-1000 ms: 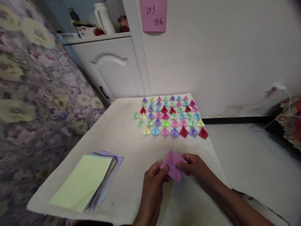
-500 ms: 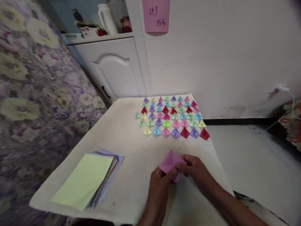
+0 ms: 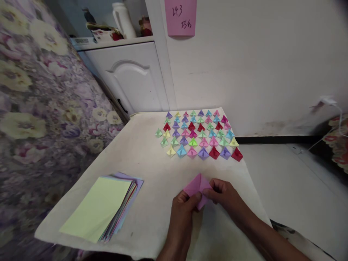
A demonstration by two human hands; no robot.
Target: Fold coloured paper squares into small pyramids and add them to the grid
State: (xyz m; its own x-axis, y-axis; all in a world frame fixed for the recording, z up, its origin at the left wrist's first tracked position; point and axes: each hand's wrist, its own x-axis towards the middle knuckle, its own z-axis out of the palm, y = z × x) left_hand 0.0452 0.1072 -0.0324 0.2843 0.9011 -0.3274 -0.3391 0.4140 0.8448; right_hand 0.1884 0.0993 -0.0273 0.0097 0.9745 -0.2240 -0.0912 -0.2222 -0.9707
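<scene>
A pink folded paper (image 3: 196,183), diamond-shaped with creases meeting near its middle, is held between my two hands over the near part of the table. My left hand (image 3: 184,206) grips its lower left side, thumb pressed on top near the centre. My right hand (image 3: 221,191) pinches the right corner between thumb and fingers. The fingers underneath the paper are mostly hidden. Beyond my hands, several rows of small folded paper pieces (image 3: 203,153) in many colours stand on the table.
A stack of coloured paper (image 3: 95,208), pale yellow on top, lies at the left on the cream-covered table (image 3: 130,145). Behind are a white cabinet (image 3: 125,79) and a wall with a pink note (image 3: 181,18). A floral curtain (image 3: 40,119) hangs at the left.
The pink paper has turned slightly and its creased faces lie more evenly towards me. My left thumb has shifted a little left; my right hand stays at the right corner.
</scene>
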